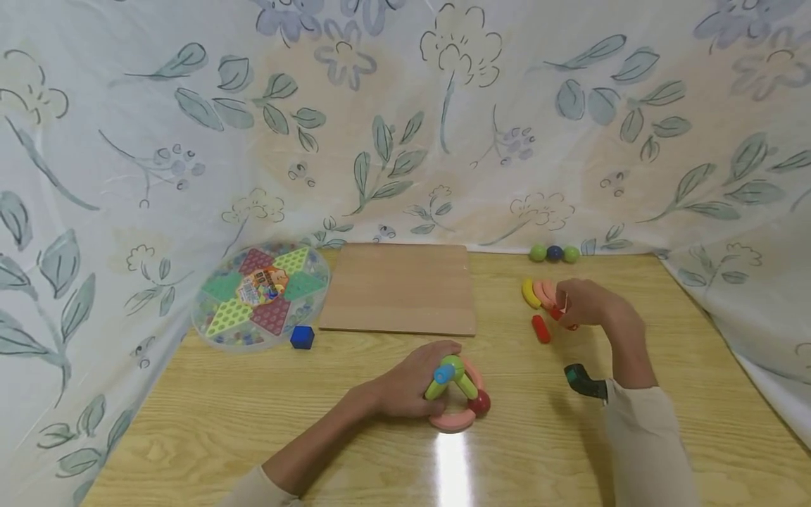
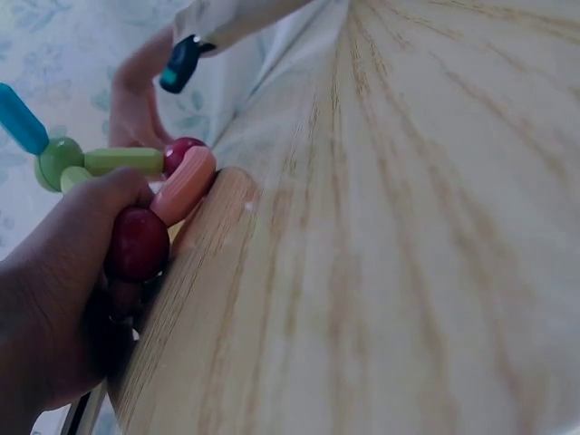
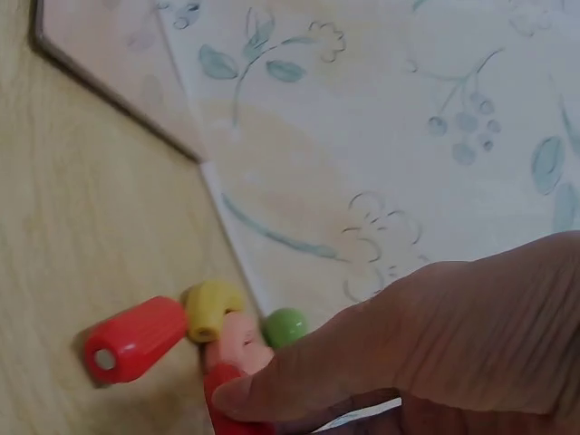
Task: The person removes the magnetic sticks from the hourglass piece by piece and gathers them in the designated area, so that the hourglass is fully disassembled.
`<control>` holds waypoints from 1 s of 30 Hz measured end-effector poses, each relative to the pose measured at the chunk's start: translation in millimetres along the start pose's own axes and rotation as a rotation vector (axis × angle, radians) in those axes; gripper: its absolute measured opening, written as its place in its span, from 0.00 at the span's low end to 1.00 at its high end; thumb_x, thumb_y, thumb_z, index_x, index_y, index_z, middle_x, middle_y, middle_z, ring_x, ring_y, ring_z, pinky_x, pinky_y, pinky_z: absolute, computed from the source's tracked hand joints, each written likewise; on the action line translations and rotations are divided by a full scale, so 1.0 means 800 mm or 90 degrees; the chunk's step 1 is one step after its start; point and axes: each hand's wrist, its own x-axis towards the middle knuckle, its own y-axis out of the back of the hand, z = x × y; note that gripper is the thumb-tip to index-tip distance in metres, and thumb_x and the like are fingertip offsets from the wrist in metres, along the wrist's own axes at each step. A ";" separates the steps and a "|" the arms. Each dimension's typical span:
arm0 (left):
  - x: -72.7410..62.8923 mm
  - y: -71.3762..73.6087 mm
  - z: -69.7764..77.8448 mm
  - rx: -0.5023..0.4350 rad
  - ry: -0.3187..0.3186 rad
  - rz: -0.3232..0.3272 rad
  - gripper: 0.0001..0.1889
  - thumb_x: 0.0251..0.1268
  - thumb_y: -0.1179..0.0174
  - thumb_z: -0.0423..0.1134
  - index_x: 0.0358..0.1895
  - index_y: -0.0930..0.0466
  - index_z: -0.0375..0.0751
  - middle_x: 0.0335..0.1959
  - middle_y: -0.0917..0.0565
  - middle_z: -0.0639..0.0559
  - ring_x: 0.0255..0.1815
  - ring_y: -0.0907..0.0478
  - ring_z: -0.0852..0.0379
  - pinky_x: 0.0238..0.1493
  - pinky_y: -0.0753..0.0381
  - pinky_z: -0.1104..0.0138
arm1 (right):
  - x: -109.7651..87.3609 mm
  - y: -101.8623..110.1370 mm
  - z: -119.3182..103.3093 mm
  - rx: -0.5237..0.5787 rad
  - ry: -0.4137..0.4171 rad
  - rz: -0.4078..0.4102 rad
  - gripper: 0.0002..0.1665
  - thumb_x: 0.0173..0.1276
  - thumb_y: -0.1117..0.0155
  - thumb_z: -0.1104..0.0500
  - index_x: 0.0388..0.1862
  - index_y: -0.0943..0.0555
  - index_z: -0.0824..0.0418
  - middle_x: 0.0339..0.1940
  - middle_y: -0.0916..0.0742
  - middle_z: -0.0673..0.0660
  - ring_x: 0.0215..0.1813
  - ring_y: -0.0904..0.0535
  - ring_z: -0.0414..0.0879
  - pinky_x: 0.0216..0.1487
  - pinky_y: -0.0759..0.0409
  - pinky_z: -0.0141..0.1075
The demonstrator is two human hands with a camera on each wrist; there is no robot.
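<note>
My left hand (image 1: 405,386) grips a small toy frame of balls and rods on the table. A green ball (image 1: 453,363) tops it with a blue rod (image 2: 22,120) sticking out; green rods slope down to dark red balls (image 2: 139,245) and pink curved rods (image 1: 453,422) at the base. At the right, my right hand (image 1: 589,304) pinches a red rod (image 3: 217,379), its thumb on top; the other fingers are mostly hidden. Beside it lie another red rod (image 1: 541,329), a yellow curved rod (image 1: 529,293) and pink curved rods (image 1: 543,293).
A wooden board (image 1: 400,289) lies at the back middle. Left of it is a round, clear-rimmed game board (image 1: 222,287) with a coloured star, and a blue cube (image 1: 302,337). Green balls (image 1: 538,253) and a dark blue ball (image 1: 554,253) stand by the floral cloth (image 1: 405,91).
</note>
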 end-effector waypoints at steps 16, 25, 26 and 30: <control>0.002 -0.001 -0.002 -0.008 0.001 -0.002 0.45 0.60 0.41 0.46 0.81 0.49 0.42 0.82 0.39 0.46 0.85 0.43 0.50 0.84 0.41 0.50 | 0.019 -0.018 -0.001 -0.019 -0.019 -0.045 0.27 0.73 0.35 0.47 0.17 0.31 0.53 0.19 0.29 0.47 0.23 0.34 0.40 0.30 0.38 0.34; 0.001 -0.003 -0.003 -0.005 -0.002 0.008 0.44 0.59 0.41 0.46 0.80 0.46 0.40 0.81 0.37 0.46 0.84 0.42 0.50 0.84 0.40 0.50 | 0.024 -0.023 -0.011 -0.029 -0.026 -0.047 0.22 0.70 0.29 0.52 0.19 0.26 0.57 0.15 0.27 0.45 0.22 0.31 0.39 0.30 0.37 0.32; 0.001 -0.002 -0.003 -0.003 -0.004 0.007 0.44 0.60 0.41 0.46 0.80 0.46 0.40 0.81 0.37 0.46 0.84 0.42 0.49 0.84 0.40 0.50 | 0.025 -0.023 -0.011 -0.028 -0.029 -0.048 0.21 0.70 0.29 0.52 0.20 0.25 0.57 0.15 0.26 0.45 0.22 0.30 0.39 0.30 0.37 0.32; 0.001 -0.001 -0.002 0.001 -0.012 0.009 0.44 0.60 0.41 0.45 0.80 0.46 0.41 0.80 0.37 0.46 0.83 0.40 0.49 0.83 0.39 0.49 | 0.022 -0.020 -0.013 -0.018 -0.049 -0.061 0.22 0.71 0.33 0.51 0.20 0.27 0.56 0.16 0.28 0.45 0.22 0.32 0.39 0.30 0.37 0.32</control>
